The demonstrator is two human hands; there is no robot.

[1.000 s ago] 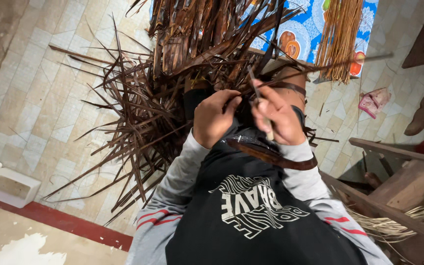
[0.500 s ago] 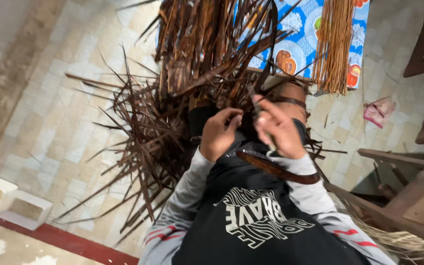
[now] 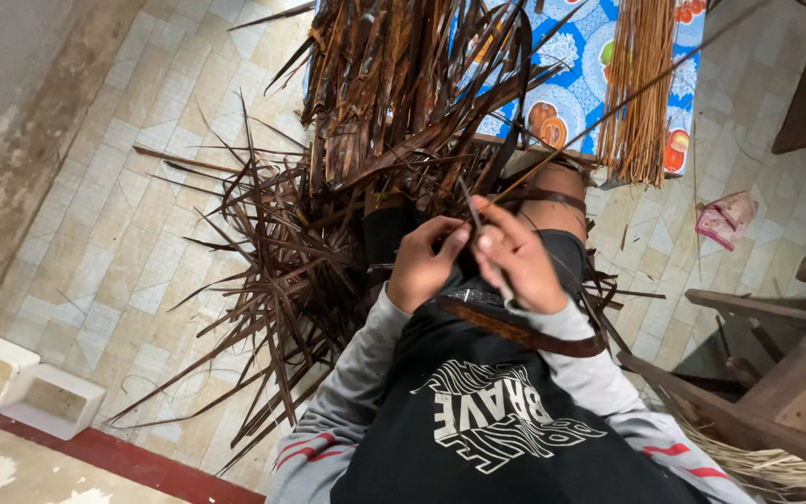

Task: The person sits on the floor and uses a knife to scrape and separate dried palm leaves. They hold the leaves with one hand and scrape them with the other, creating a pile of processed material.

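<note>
Here, at the far left, two white rectangular blocks (image 3: pixel 20 387) sit on the pale tiled floor (image 3: pixel 132 233), beside a red strip along the near edge. Moving right, we see a spreading heap of dark brown strips (image 3: pixel 310 252), like dried palm or bark lengths, fanning out over the floor and rising into a thicker bundle toward the far side.

At the middle we find our two hands, close together over our lap. Our left hand (image 3: pixel 422 266) has its fingers curled in, the grip nearly closed, thumb and fingertips pinching a thin strip (image 3: pixel 474 213) at its lower part. Our right hand (image 3: pixel 515 261) is just beside it, fingers folded around the same strip, which runs up and away to the right as a long pale sliver. The two hands are touching or almost touching; we cannot tell which. Below them a brown band (image 3: pixel 515 331) lies across our dark shirt.

Farther right, a blue patterned cloth (image 3: pixel 576 84) lies on the floor at the far side, with a bundle of thin tan reeds (image 3: pixel 641 84) on it. A pink cloth scrap (image 3: pixel 725 219) lies on the tiles beyond, and dark wooden furniture (image 3: pixel 776 383) fills the near right, with pale fibres (image 3: pixel 776 467) under it.
</note>
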